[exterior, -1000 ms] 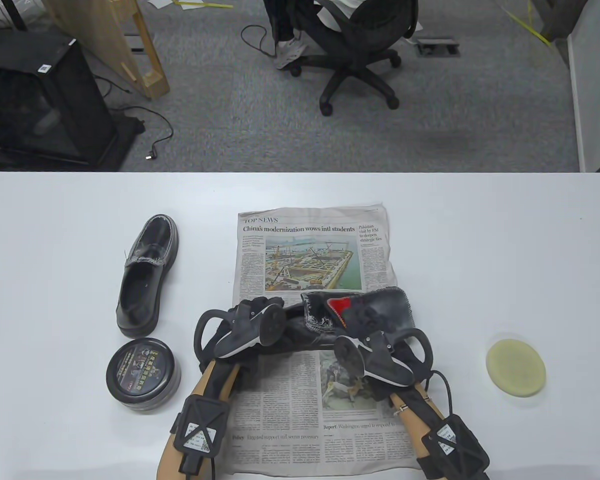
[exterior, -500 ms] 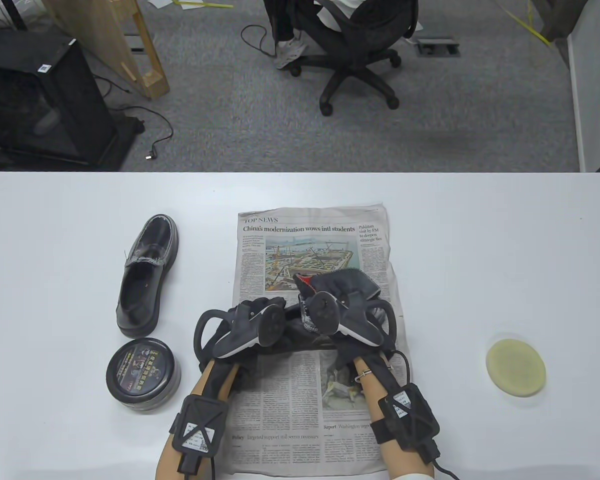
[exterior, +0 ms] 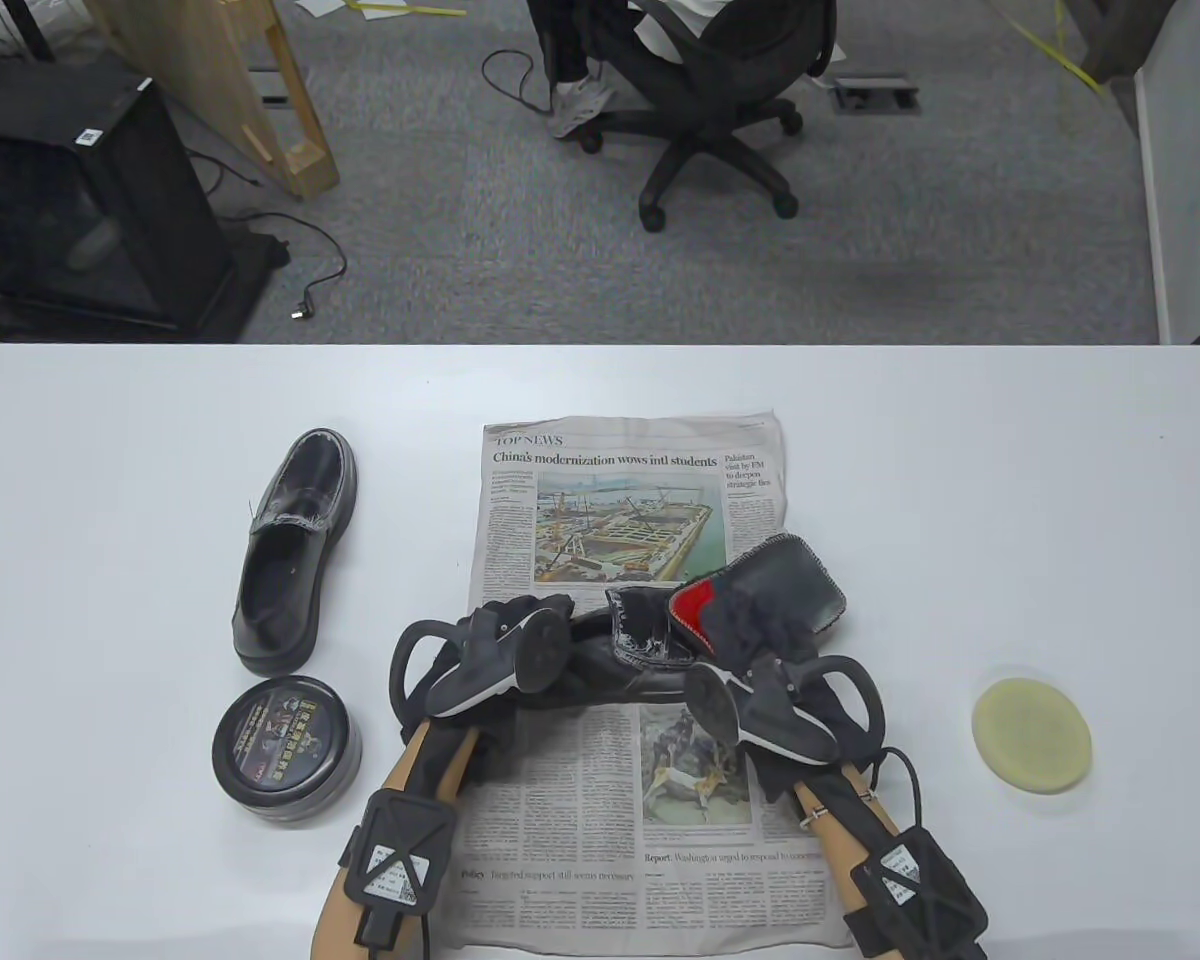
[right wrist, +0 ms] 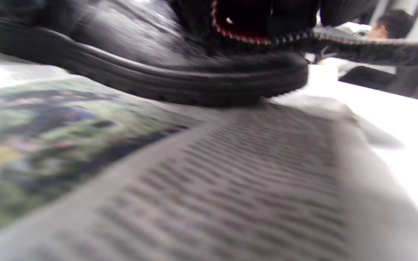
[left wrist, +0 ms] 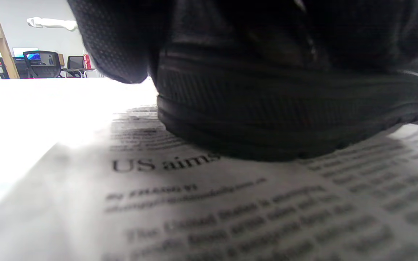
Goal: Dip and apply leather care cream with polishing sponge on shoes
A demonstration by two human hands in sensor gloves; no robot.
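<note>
A black leather shoe (exterior: 600, 672) lies across the newspaper (exterior: 600, 800), and my left hand (exterior: 480, 640) grips its left end. My right hand (exterior: 750, 640) holds a black polishing pad (exterior: 790, 585) with a red lining and stitched edge against the shoe's right end. In the left wrist view the shoe's ribbed sole (left wrist: 267, 108) rests on the print under a gloved finger (left wrist: 114, 43). The right wrist view shows the shoe (right wrist: 158, 79) with the pad (right wrist: 357, 47) sticking out past it. A closed black cream tin (exterior: 285, 745) sits front left. Far right lies a round yellow sponge (exterior: 1031, 736).
A second black shoe (exterior: 295, 550) stands on the white table (exterior: 960, 500), left of the newspaper and behind the tin. Beyond the table's far edge are an office chair (exterior: 710, 110), a black cabinet (exterior: 70, 200) and a wooden frame (exterior: 260, 90) on carpet.
My right hand swung the pad left over the shoe's middle, then back out to its right end. The newspaper shifted slightly right. My left hand stayed on the shoe.
</note>
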